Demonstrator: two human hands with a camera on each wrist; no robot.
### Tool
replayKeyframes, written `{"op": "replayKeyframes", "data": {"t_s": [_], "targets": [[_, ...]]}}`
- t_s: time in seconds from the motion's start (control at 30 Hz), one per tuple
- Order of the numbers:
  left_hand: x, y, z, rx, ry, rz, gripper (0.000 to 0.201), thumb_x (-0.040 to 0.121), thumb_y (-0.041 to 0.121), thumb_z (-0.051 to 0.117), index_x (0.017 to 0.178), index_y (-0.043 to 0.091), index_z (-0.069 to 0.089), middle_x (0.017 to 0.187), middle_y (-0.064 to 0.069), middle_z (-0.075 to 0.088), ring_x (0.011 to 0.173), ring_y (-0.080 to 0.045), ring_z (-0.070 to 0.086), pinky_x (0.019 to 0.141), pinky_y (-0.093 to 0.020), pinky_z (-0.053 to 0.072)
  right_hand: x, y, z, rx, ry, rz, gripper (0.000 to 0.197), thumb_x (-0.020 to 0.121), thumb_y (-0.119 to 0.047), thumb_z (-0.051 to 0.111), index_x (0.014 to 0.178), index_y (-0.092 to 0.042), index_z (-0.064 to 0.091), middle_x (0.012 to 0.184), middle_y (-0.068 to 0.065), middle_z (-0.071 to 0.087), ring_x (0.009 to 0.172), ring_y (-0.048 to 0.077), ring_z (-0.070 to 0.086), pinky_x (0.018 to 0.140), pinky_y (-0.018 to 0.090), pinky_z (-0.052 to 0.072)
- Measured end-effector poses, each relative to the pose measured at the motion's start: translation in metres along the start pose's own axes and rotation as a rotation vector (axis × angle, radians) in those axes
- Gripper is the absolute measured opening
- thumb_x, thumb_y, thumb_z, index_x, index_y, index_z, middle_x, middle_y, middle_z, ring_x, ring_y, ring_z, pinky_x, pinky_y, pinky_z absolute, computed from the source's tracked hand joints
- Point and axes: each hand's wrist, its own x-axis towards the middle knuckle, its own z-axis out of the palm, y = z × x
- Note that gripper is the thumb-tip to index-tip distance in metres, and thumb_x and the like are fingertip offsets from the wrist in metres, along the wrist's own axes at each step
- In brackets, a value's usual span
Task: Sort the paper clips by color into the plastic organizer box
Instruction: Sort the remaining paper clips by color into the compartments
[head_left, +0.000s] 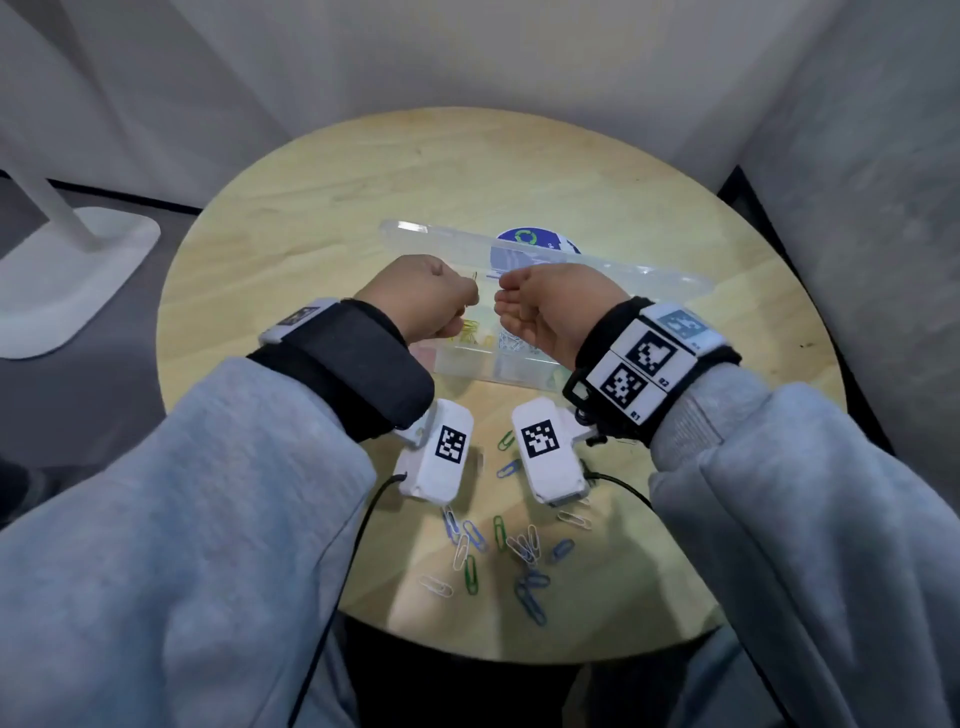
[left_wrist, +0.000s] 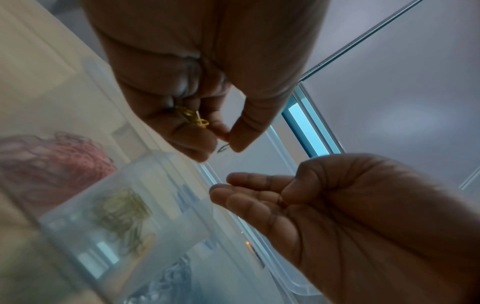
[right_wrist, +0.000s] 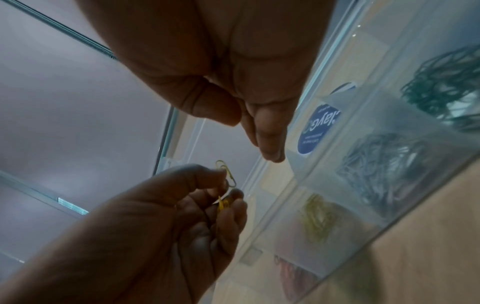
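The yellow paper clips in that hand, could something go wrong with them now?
Maybe. The left hand pinches several yellow paper clips at once, above the organizer box. One could slip and fall into the wrong compartment, perhaps with the red clips. The right hand, open and holding nothing, is very close and might bump them. Also, the sleeves hang over the loose clips near the table edge and could sweep some off.

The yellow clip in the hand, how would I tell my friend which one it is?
Start at the clear box in the middle of the round table. Above it, the left hand pinches a yellow clip in its fingers. The other loose clips lie on the table near the person and are blue, green and white.
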Motion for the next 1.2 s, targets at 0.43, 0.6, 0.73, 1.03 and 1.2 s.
{"op": "replayKeyframes", "data": {"t_s": [0.43,0.6,0.73,1.03,1.2], "targets": [[0.000,-0.004,0.010,0.086,-0.111,0.112,0.018,0.090,0.017,0.052,0.102,0.025,0.062,0.079,0.010,0.049,0.076,-0.009,0.046,0.090,-0.031,0.040,-0.047,0.034,-0.082,-0.802,0.010,-0.301,0.019,0.085,-0.003,0.056,0.074,-0.019,0.057,0.066,-0.002,0.055,0.062,0.012,0.055,0.058,0.023,0.048],[-0.014,0.001,-0.003,0.274,-0.096,0.224,0.010,0.087,0.018,0.058,0.093,0.027,0.060,0.084,0.005,0.058,0.080,-0.017,0.057,0.085,-0.033,0.048,-0.058,0.056,-0.089,-1.253,-0.021,-0.261,0.007,0.080,-0.014,0.063,0.080,-0.019,0.059,0.063,-0.011,0.048,0.056,0.003,0.044,0.057,0.019,0.039],[-0.030,-0.003,0.004,0.658,-0.185,0.251,0.008,0.081,0.022,0.063,0.089,0.024,0.061,0.072,0.006,0.054,0.066,-0.015,0.051,0.065,-0.026,0.040,-0.053,0.076,-0.092,-1.395,-0.088,-0.168,0.011,0.079,-0.016,0.064,0.084,-0.022,0.057,0.066,-0.014,0.046,0.062,0.005,0.043,0.056,0.016,0.033],[-0.040,-0.040,0.045,1.232,-0.239,0.101,0.026,0.077,0.040,0.065,0.087,0.017,0.059,0.086,-0.002,0.059,0.082,-0.022,0.056,0.061,-0.025,0.038,-0.043,0.098,-0.088,-1.516,-0.128,-0.140,0.021,0.078,-0.023,0.068,0.095,-0.018,0.057,0.079,-0.005,0.051,0.082,0.019,0.051,0.073,0.029,0.044],[-0.038,-0.046,0.058,1.212,-0.266,0.094,0.023,0.084,0.026,0.062,0.099,0.010,0.067,0.099,-0.006,0.068,0.093,-0.024,0.063,0.066,-0.026,0.040,-0.045,0.099,-0.085,-1.614,-0.139,-0.165,0.020,0.085,-0.023,0.058,0.099,-0.009,0.064,0.102,0.007,0.066,0.094,0.026,0.061,0.084,0.034,0.052]]}}
